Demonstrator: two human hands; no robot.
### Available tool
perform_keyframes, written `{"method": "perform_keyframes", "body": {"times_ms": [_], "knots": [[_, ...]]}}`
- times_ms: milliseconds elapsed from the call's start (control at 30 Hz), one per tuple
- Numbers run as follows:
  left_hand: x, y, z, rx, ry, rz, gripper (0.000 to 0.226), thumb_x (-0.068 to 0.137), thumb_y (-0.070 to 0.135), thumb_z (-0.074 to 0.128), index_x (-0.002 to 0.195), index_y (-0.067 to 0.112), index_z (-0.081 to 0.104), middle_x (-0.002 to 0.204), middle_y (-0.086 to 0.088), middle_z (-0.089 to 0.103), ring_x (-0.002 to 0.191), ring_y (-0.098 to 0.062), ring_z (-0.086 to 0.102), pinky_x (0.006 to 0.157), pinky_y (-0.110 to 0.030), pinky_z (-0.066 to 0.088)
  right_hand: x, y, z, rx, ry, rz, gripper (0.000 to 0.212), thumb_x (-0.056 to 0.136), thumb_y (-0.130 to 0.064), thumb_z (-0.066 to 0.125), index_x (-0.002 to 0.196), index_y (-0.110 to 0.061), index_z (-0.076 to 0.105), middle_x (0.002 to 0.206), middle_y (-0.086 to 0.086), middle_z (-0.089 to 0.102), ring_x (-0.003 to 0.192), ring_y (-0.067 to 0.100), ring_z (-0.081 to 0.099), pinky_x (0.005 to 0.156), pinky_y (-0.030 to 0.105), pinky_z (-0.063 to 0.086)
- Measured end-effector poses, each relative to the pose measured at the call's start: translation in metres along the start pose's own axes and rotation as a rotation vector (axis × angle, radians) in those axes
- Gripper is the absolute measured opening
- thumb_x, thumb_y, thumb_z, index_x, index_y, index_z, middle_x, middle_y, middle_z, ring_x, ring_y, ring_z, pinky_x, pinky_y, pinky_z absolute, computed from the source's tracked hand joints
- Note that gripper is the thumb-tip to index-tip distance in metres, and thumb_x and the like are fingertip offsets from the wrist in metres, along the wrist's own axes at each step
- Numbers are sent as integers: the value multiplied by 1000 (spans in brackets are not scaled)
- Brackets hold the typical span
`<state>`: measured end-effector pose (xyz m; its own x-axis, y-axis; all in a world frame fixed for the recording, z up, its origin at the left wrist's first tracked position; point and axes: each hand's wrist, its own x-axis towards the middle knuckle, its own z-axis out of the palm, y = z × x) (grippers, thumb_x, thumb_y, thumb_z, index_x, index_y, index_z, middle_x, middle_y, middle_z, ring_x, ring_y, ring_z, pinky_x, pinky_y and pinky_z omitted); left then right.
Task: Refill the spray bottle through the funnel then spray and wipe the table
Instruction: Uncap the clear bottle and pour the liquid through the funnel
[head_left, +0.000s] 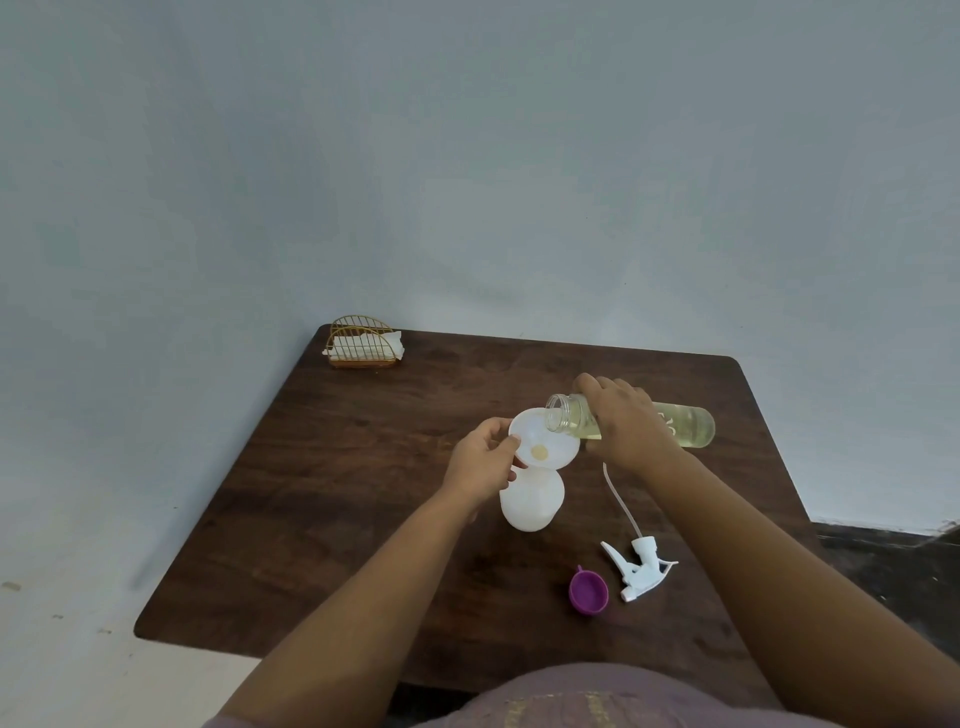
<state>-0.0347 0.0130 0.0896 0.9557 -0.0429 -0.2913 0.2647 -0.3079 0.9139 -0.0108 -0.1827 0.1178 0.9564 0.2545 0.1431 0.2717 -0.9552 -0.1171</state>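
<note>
Refill underway | my right hand (626, 421) grips tilted refill bottle (685, 426) at funnel's (545, 447) 2 o'clock; left hand (480, 465) pinches funnel rim on spray bottle (532, 501) | left: refit sprayer head (641, 569) at 5 o'clock; spray; wipe table (363, 493)

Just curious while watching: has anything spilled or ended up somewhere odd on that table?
No spill shows. The spray head lies on its side beside a purple cap, off the white bottle, which fits refilling through the funnel.

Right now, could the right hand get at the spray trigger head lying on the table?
Probably not yet: the right hand grips the tilted refill bottle over the funnel. The spray trigger head lies uncovered just below that forearm, so the path looks free once the bottle is set down.
</note>
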Motion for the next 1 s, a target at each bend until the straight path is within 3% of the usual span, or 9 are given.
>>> {"method": "perform_keyframes", "body": {"times_ms": [500,633,1000], "knots": [[1,0,0,16,-6,10,19,100,25,51,117,26,58,107,1,67,78,-13,64,74,-31,58,0,2,0,-25,-4,-4,46,68,-17,71,108,-16,48,92,1,58,84,22,53,72,30,34],[2,-1,-1,4,-5,10,15,99,24,50,112,29,59,101,2,69,74,-13,64,77,-37,58,0,1,0,-30,-8,-3,46,68,-16,71,108,-16,48,94,1,58,86,24,54,74,33,38],[1,-1,-1,9,-7,6,20,100,25,50,118,26,59,106,0,68,78,-13,64,76,-34,58,-2,0,-2,-31,-26,2,48,68,-16,70,111,-16,48,95,-1,56,87,22,53,76,32,37]]}}
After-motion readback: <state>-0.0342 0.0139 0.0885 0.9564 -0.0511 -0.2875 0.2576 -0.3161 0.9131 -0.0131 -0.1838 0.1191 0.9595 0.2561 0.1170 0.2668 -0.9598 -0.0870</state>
